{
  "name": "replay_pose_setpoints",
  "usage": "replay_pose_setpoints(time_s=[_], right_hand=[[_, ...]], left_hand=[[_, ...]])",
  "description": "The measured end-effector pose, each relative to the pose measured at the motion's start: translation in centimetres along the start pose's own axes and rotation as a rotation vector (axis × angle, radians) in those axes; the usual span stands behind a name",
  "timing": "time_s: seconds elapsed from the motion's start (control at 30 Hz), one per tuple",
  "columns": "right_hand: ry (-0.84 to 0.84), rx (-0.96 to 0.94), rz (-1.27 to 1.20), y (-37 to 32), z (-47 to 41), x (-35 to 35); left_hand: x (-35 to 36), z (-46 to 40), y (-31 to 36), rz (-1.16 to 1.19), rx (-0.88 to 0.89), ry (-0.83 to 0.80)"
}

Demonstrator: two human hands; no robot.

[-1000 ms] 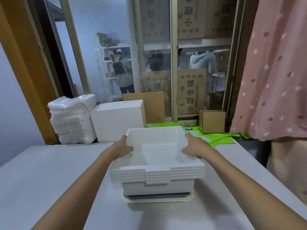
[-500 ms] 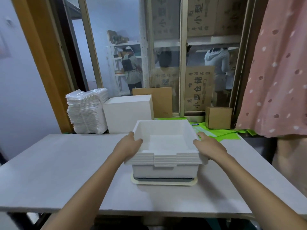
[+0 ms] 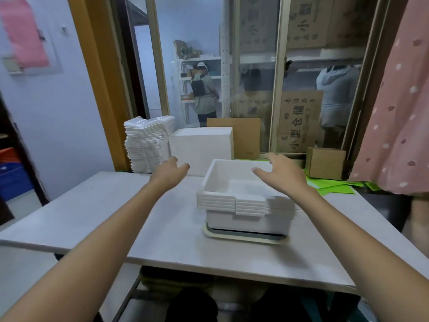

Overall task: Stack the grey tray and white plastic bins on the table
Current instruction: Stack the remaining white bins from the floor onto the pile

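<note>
Let go of the bins since a moment ago, both hands have come up off the rims. My left hand (image 3: 170, 174) hangs beside the stack with its grip spread, holding nothing; my right hand (image 3: 282, 176) floats over the open top, fingers loose. The white plastic bins (image 3: 243, 205) sit nested on the grey tray (image 3: 243, 234), right of centre on the desk (image 3: 116, 217).

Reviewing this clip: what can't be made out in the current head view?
- Grey tray: only its front rim shows beneath the white bins.
- Bin count: the nested rims are too fine to count.
- Bins' right rim: covered by the right hand.
- Under the table: dark and cut off by the frame.
</note>
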State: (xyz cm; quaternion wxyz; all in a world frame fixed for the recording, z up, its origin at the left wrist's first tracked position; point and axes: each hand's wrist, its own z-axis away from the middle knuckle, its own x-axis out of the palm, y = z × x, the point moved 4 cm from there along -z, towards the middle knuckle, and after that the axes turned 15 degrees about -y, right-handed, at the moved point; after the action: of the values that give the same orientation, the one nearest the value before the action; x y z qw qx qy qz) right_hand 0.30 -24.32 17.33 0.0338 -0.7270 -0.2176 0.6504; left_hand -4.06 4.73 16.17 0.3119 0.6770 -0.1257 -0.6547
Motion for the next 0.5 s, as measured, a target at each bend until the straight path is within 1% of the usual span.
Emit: replay_pose_setpoints(time_s=[0.13,0.3,0.4,0.5], right_hand=[[-0.046,-0.163,-0.003,-8.1,-0.5,1.9],[-0.135,-0.413,-0.032,-20.1,1.2,6.2],[-0.161,-0.557,-0.062,-26.9,4.0,9.9],[-0.243,-0.723,-0.073,-32.6,7.9,15.2]], left_hand=[[-4.6,2.5,-6.2,-0.006,-0.107,0.101],[-9.3,9.0,-18.1,0.000,-0.364,0.224],[-10.1,14.8,-25.7,0.036,-0.520,0.308],[-7.9,21.0,-32.9,0.119,-0.667,0.369]])
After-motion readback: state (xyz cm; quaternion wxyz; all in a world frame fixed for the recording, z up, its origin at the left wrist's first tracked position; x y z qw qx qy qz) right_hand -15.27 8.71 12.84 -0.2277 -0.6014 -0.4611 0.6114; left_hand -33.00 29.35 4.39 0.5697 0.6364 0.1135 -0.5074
